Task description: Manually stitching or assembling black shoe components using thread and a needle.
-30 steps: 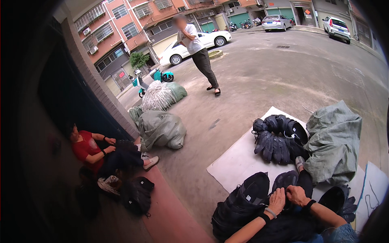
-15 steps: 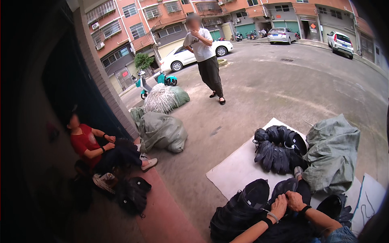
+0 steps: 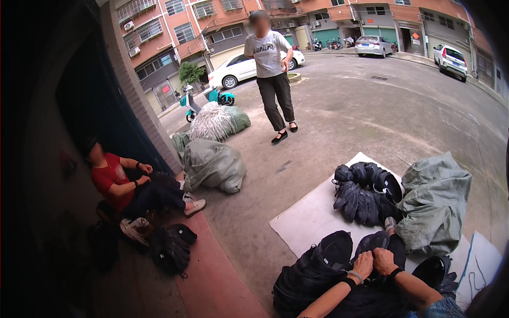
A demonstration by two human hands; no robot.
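Together, left hand (image 3: 363,263), right hand (image 3: 383,259) on black shoe upper (image 3: 371,243).

Fingers (image 3: 371,258) buried in black bundle (image 3: 323,270); forearms cut off below

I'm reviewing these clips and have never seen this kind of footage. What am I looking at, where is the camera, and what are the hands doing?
No machine here: a person wears a wide fisheye camera on the head, looking down, so edges bend. Their left hand and right hand rest together on a black shoe upper. More black uppers lie in a bundle on a white sheet, beside a grey-green sack. A seated person in red and a standing person are others nearby.
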